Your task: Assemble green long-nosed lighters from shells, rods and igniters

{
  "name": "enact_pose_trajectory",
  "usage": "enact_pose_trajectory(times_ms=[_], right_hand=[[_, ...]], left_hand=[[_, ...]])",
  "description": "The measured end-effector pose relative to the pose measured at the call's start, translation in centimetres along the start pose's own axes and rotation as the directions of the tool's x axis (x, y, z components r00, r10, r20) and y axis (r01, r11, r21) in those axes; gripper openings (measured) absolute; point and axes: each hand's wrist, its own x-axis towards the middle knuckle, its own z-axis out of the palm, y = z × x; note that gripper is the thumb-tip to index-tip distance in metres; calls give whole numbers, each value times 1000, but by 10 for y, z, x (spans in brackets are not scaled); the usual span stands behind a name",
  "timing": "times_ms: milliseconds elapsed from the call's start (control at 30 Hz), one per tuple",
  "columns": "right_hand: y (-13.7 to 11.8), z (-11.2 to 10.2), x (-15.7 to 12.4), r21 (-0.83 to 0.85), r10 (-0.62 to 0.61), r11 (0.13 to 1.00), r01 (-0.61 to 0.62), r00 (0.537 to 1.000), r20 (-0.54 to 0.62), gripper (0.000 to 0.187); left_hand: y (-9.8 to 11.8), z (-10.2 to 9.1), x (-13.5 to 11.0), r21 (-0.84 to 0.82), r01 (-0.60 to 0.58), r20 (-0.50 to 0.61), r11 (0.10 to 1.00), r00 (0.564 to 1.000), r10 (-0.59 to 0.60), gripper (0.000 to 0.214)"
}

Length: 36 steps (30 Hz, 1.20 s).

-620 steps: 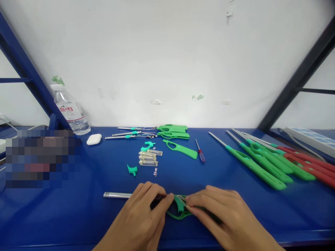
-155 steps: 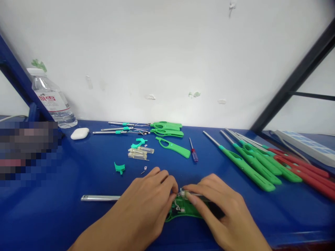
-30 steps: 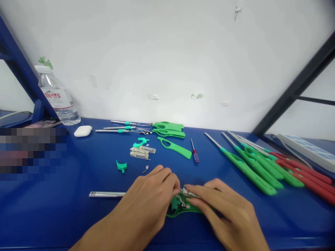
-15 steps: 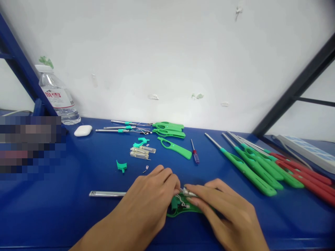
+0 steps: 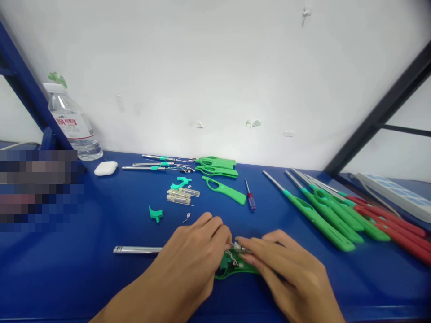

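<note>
While whole lighters (image 5: 311, 220) lie at the right of the tabletop (image 5: 67, 269), the green shell (image 5: 248, 268) near its front edge looks only part-filled, uncovered, with loose tanks (image 5: 180, 197) and triggers (image 5: 156, 214) beyond and wires (image 5: 232, 257) bare inside. The left hand (image 5: 200, 249) bends inward over the shell, curled into a pinch, its hold hidden; the right hand (image 5: 291, 267), almost closed, grips a clear tank (image 5: 239, 247) at the shell's far edge
</note>
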Motion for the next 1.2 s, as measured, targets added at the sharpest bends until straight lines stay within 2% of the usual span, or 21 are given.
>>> enact_pose_trajectory(times_ms=[167,333,867,1067,1200], right_hand=[[-1,0,2,7,-26,1000,26,999,-43,37],[-3,-2,5,7,-12,1000,13,999,-38,30],[-4,-2,9,1,-19,1000,19,999,-34,21],[-3,-1,8,6,-7,1000,7,1000,-19,17],[-1,2,1,-5,44,999,-44,999,-30,19]], left_hand=[[0,2,-2,-20,4,-33,1000,999,-5,31],[-1,2,-3,-56,-6,-54,998,999,3,30],[-2,5,-2,-17,-30,-77,999,997,29,26],[-2,2,-3,-29,-16,-42,999,999,15,26],[-2,1,-1,5,0,-18,1000,1000,0,25]])
